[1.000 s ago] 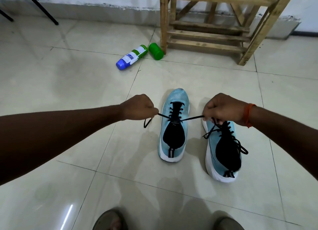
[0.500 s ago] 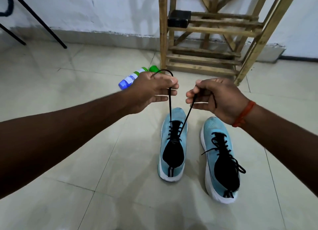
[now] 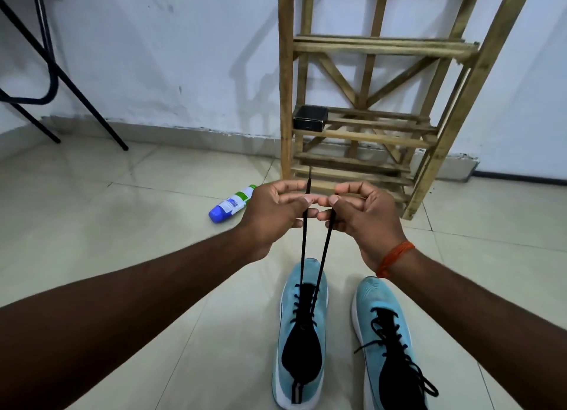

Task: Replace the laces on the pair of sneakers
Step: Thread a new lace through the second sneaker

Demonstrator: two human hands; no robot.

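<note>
Two light-blue sneakers with black tongues stand side by side on the tiled floor. The left sneaker has a black lace threaded through its front eyelets, and both lace ends run up taut into my hands. My left hand pinches one end, whose tip sticks up above the fingers. My right hand, with an orange thread at the wrist, pinches the other end. The hands are close together, thumbs almost touching, raised above the shoe's toe. The right sneaker is laced with a loose black lace.
A wooden slatted rack stands against the white wall just beyond my hands, with a small black box on one shelf. A blue-and-green bottle lies on the floor to the left. Black metal legs stand at far left.
My hands went from pulling the lace ends sideways and low to lifting them up and bringing them together above the left sneaker. The view has tilted up toward the rack.
</note>
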